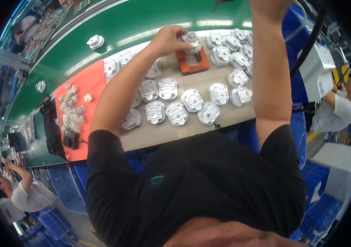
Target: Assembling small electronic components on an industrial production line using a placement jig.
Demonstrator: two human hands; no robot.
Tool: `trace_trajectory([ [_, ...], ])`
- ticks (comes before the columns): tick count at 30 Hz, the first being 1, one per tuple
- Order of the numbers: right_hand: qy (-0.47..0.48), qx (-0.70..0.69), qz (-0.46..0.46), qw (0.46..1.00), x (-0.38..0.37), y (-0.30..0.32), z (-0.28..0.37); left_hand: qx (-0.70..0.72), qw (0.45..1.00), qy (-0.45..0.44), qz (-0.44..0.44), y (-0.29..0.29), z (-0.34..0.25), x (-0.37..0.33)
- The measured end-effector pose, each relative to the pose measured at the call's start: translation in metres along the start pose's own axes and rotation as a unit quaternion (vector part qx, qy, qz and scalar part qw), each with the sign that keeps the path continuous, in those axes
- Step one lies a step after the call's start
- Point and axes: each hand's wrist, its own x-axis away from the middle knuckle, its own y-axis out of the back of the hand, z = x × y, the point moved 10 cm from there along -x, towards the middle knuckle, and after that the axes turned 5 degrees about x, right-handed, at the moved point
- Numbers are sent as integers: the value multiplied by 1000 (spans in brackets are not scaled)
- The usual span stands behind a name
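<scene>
My left hand (170,40) is closed on a white round plastic part (191,46), with the thumb and fingers at its side. A small greyish cap-like piece (191,35) sits on top of that part. Part and hand are at the far end of an orange block fixture (195,67), which has a rectangular opening. My right arm stretches up to the picture's top edge, where only the back of my right hand (271,7) shows. Its fingers are cut off from view.
Several white round plastic housings (168,89) lie around the fixture on a beige work mat (150,138). To the left, an orange-red sheet (95,90) carries small white pieces (72,109) and a black box (71,140). A green conveyor (138,20) runs behind. Two people work nearby.
</scene>
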Motion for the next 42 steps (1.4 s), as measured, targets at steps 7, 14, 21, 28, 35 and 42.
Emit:
trace_trajectory([
  [7,-17,-160,73,984,78,6,17,-146,973,68,-163,86,83,-68],
  [14,-163,-91,399,898,172,-129,11,-243,930,164,-221,144,134,-8],
  [21,-90,76,653,748,349,-365,-12,-247,926,183,-218,267,72,209],
  [28,-87,200,650,728,408,-436,32,-168,895,336,-241,267,61,365],
  [35,-50,186,720,667,435,-457,49,-292,923,189,-164,207,60,319],
  [42,-39,66,640,764,338,-385,57,-319,890,326,-8,185,109,290],
])
